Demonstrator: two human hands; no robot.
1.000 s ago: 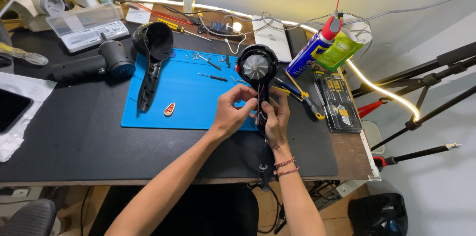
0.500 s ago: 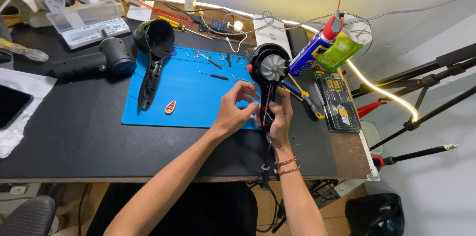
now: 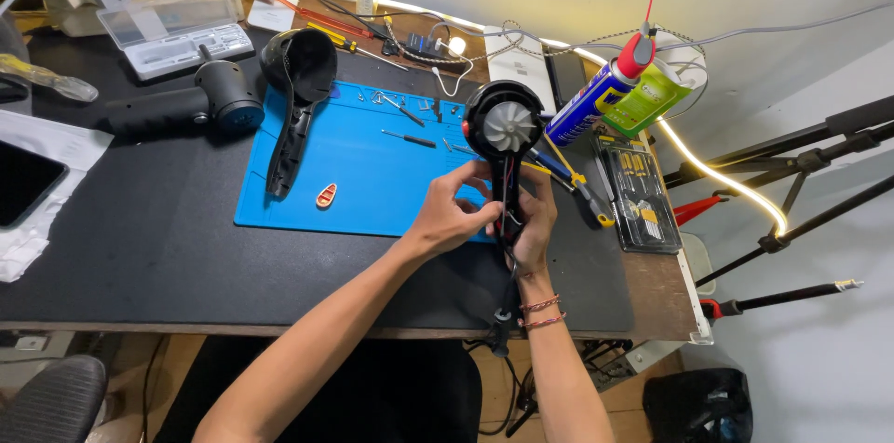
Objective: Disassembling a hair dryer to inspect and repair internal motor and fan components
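An opened black hair dryer [image 3: 504, 129] with a white fan wheel showing in its round head stands over the right edge of a blue work mat [image 3: 363, 168]. My right hand [image 3: 535, 224] grips its handle from the right. My left hand [image 3: 451, 213] pinches at the handle's open side, where thin wires show. The dryer's cord hangs down over the desk's front edge. The removed black shell half [image 3: 296, 89] lies on the mat's left part, with a small orange switch piece [image 3: 325, 195] beside it.
A black cylindrical tool [image 3: 191, 106] lies left of the mat. Spray cans [image 3: 610, 89] stand at the right, with a bit case [image 3: 636, 191] below them. A clear parts box [image 3: 170, 28], screwdrivers and cables sit at the back. Tripod legs [image 3: 792, 163] stand off the desk's right side.
The view has shifted a little. My left hand's fingers have moved onto the dryer's handle beside my right hand. The dryer stays upright in my right hand.
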